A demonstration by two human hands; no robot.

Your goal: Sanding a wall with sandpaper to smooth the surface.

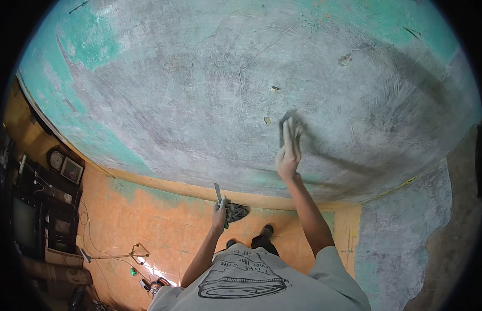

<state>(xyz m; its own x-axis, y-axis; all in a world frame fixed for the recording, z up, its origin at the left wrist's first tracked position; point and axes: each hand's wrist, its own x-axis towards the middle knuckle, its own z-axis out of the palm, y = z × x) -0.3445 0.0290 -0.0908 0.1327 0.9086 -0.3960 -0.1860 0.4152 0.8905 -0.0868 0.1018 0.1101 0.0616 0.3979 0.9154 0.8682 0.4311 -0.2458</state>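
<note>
My right hand (pixel 289 155) presses a dark, flat pad (pixel 286 123) against the wall (pixel 209 101); its exact kind cannot be told. Grey, scuffed areas cover much of that wall, with patches of turquoise paint around them. Just left of the pad is a small chipped hole (pixel 267 120), with another hole (pixel 275 88) above it. Lower down, my left hand (pixel 220 212) grips a putty knife or scraper (pixel 217 192), its metal blade pointing up, together with a crumpled grey cloth (pixel 237 212).
Orange floor tiles (pixel 124 210) lie below, dusty along the wall's foot. At left stand a dark cabinet (pixel 50 221), a clock (pixel 56 159) and a framed picture (pixel 72 170). A long-handled tool (pixel 112 256), cables and a small green object (pixel 133 271) are on the floor.
</note>
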